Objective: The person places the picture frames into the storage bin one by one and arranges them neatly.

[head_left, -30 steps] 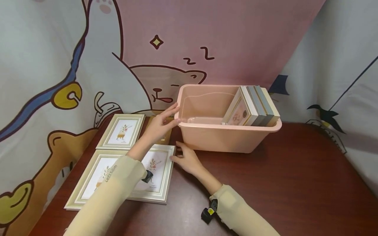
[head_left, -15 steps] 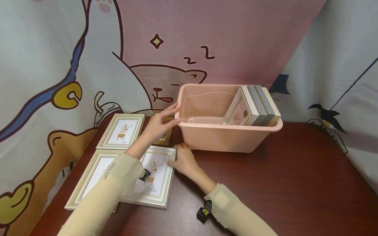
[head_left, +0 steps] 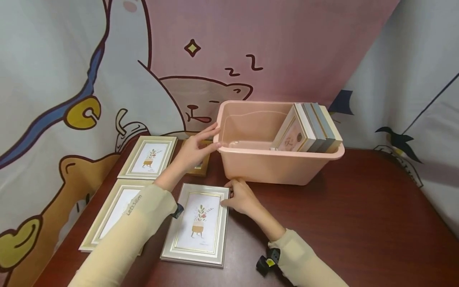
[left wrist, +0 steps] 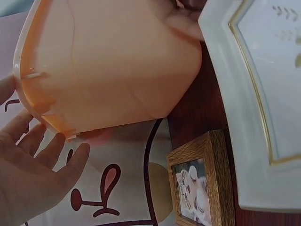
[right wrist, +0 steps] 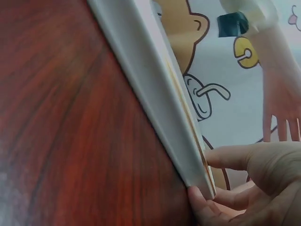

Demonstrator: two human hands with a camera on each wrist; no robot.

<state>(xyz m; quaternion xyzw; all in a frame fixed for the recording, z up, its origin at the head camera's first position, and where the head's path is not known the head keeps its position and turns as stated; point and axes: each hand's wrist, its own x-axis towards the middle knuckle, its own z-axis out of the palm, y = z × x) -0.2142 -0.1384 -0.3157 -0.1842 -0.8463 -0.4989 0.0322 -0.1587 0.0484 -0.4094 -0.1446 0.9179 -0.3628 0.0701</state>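
My right hand pinches the upper right corner of a white picture frame with a thin gold inner line and a potted-plant print. In the right wrist view the thumb is on the face of the frame and other fingers are at its edge and underside. Fingers extended, my left hand touches the left rim of a pink plastic bin. Several picture frames stand side by side, leaning, at the bin's right end.
Two cream picture frames lie at the left, one farther back and one nearer, partly under my left sleeve. A brown wooden photo frame lies left of the bin. Printed fabric hangs behind the dark red table.
My right hand has taken hold of the white picture frame's corner and drawn it right and nearer, away from the cream frame. My left hand has stayed at the bin's rim.
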